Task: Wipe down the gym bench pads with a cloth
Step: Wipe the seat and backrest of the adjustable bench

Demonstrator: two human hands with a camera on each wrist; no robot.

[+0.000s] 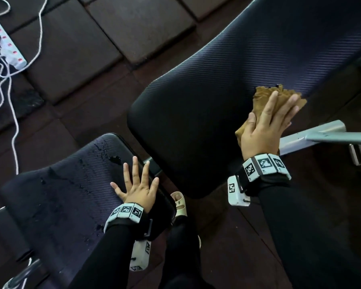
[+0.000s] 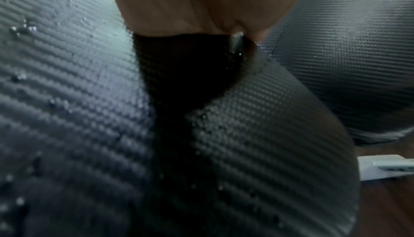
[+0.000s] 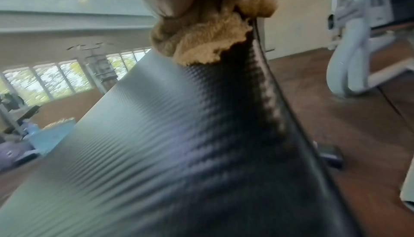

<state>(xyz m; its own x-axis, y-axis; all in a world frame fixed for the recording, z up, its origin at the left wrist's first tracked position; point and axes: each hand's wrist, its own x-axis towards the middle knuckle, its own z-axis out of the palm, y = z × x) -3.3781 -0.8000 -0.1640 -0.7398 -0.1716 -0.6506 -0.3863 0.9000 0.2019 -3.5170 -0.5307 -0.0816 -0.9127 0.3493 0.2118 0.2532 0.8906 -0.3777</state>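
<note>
A black textured back pad (image 1: 227,86) runs from the centre to the upper right, also filling the right wrist view (image 3: 156,152). My right hand (image 1: 267,124) lies flat with straight fingers on a tan cloth (image 1: 263,94), pressing it against the pad's right edge; the cloth (image 3: 197,44) bunches under my palm. The smaller seat pad (image 1: 56,195) sits lower left, speckled with water droplets (image 2: 22,28). My left hand (image 1: 137,187) rests flat on the seat pad's right side, fingers spread and holding nothing.
The grey metal bench frame (image 1: 321,132) juts out at the right under the back pad. A white power strip (image 1: 7,44) with white cables lies on the dark rubber floor tiles at upper left. My sandalled foot (image 1: 179,203) stands between the pads.
</note>
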